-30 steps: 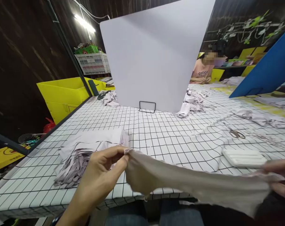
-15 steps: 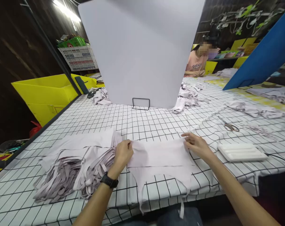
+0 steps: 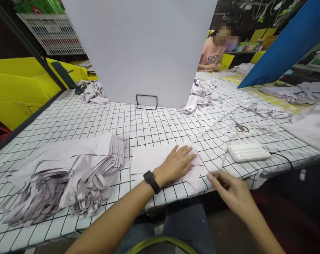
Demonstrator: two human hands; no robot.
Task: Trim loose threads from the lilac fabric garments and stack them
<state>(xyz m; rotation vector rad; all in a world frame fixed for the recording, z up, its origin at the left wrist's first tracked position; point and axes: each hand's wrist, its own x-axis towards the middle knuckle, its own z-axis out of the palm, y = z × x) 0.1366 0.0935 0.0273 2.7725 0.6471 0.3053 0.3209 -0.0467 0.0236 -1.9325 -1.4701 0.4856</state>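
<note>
A thin pale cloth piece (image 3: 145, 158), light pinkish-white with strap-like ends, lies flat near the front edge of the table. My left hand (image 3: 177, 163), with a dark watch on its wrist, rests palm down on the right part of it, fingers spread. Just beyond the table edge, to the right of the cloth, is my right hand (image 3: 232, 192). Its thumb and forefinger meet in a pinch; what lies between them is too small to make out. Left of the cloth sits a thick stack of similar pale pieces (image 3: 77, 151), their straps bunched towards me.
A white panel (image 3: 146, 53) on a wire stand (image 3: 146, 102) rises at the back. Scissors (image 3: 240, 127) and a white corded device (image 3: 248, 152) lie to the right. A blue panel (image 3: 276, 49) leans farther right; a person (image 3: 212, 53) sits behind. Yellow bins (image 3: 17, 88) stand left.
My left hand has moved right from the cloth's left corner and spread flat on it. My right hand has left the upper right corner and come down towards me. The view has shifted.
</note>
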